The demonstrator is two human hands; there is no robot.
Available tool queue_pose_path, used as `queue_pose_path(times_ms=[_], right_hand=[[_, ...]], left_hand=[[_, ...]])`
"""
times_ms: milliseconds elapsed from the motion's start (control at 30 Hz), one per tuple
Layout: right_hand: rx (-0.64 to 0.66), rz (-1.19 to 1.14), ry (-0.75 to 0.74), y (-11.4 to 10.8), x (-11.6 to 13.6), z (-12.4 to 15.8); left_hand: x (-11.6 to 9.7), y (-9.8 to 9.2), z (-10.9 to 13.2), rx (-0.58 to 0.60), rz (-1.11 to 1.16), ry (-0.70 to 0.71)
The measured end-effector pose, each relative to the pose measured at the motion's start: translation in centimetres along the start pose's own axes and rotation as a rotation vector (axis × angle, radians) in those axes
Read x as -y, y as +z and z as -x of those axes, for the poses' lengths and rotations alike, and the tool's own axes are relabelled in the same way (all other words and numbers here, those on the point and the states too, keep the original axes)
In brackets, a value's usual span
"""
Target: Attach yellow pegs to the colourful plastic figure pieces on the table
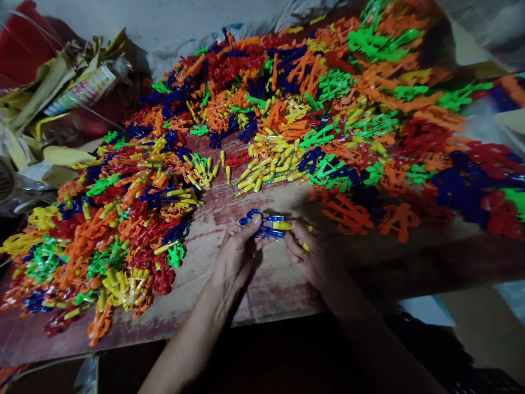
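Over the bare middle of the table, my left hand (238, 249) pinches a dark blue plastic piece (268, 232) with openings in it, thumb on top. My right hand (309, 254) closes its fingers on a small yellow stick-like piece (282, 225), whose far end meets the right side of the blue piece. Whether it is inserted or only touching, I cannot tell. More yellow shows among the right fingers. Just beyond my hands lies a heap of similar yellow sticks (270, 167), some with blue bands.
Piles of orange, red, green, blue and yellow plastic pieces spread over the left (135, 219) and right (369, 126) of the worn reddish table (213, 219). A red bucket (28, 44) and crumpled wrapping (77, 93) stand at the back left.
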State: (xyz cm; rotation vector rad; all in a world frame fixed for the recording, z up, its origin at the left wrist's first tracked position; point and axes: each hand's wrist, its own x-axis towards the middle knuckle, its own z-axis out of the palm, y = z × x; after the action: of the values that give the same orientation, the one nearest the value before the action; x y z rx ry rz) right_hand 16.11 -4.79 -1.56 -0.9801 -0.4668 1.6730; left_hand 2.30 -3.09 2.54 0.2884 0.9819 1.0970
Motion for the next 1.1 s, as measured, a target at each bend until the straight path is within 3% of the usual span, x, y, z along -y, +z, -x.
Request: queue_pose_path(times_ms=[200, 467, 633, 900, 1100], right_hand=[[-0.050, 0.064, -0.154, 0.0, -0.4, 0.2], [-0.035, -0.096, -0.097, 0.0, -0.4, 0.6], [-0.051, -0.020, -0.175, -0.3, -0.1, 0.7], [-0.183, 0.341, -0.271, -1.0, 0.2, 1.2], [-0.117, 0.159, -0.222, -1.1, 0.2, 1.0]], left_hand=[[0.6, 0.2, 0.1, 0.032, 0.054, 0.011], [0.4, 0.7, -0.3, 0.106, 0.177, -0.189], [0.5, 0.7, -0.3, 0.069, 0.095, -0.074], [1.5, 0.5, -0.2, 0.064, 0.004, 0.117], [1.1, 1.0, -0.2, 0.073, 0.126, -0.062]])
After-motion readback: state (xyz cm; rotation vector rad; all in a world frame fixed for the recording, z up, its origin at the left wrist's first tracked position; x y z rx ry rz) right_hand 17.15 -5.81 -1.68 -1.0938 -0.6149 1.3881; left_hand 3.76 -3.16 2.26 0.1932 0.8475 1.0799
